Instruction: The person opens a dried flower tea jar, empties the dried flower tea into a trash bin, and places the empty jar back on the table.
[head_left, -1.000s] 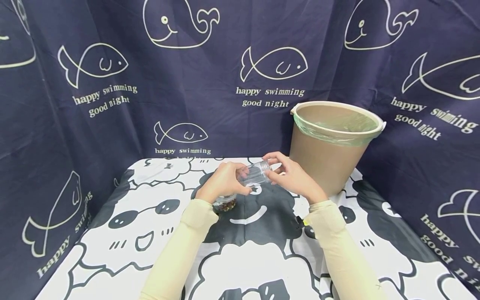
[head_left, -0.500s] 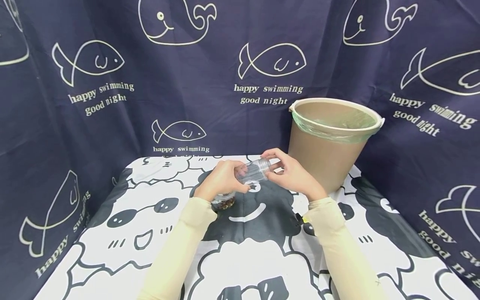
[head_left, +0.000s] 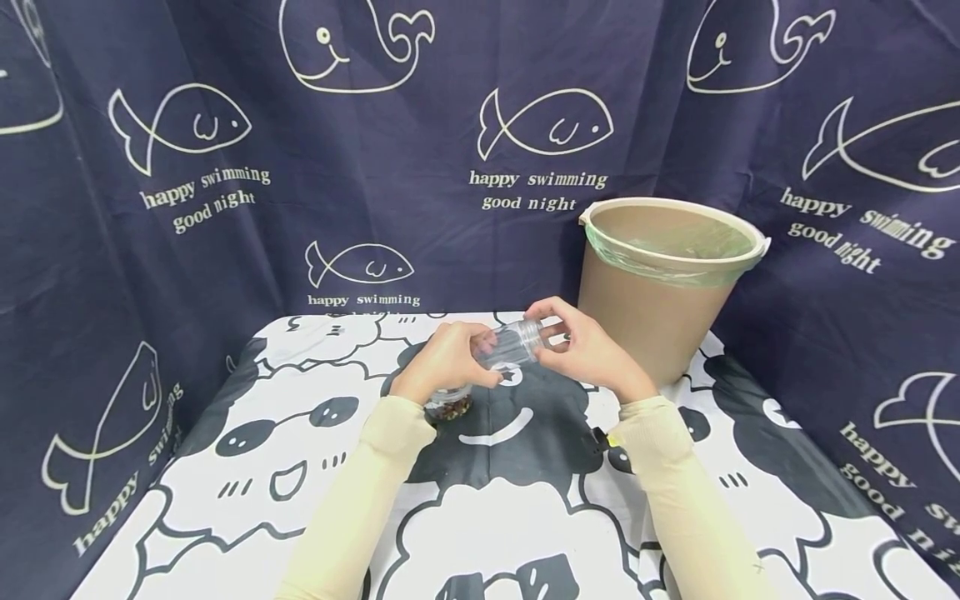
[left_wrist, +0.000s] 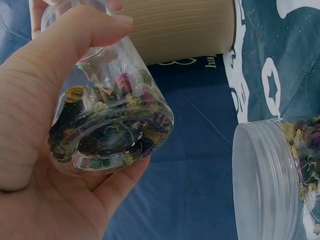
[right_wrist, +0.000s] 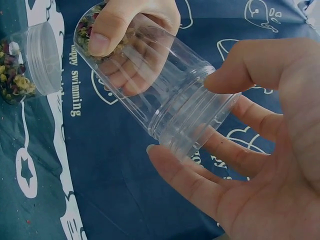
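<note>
Both hands hold a clear plastic jar tilted on its side above the table. Dried flowers in yellow, pink and dark red lie at its base, seen best in the left wrist view. My left hand grips the jar near that base. Thumb and fingers of my right hand pinch the ridged, see-through mouth end; whether this is a lid or bare thread I cannot tell. Beneath my left hand stands a second jar of dried flowers, topped by a translucent ridged lid, partly hidden by the hand in the head view.
A tall beige bin with a green liner stands at the back right, behind my right hand. A cloth with cartoon sheep covers the table. Dark blue fish-print curtains close off the back and both sides.
The right fingers have shifted slightly around the jar's ridged end. Otherwise the hands and both jars stay nearly in place; the head view tilts a little.
</note>
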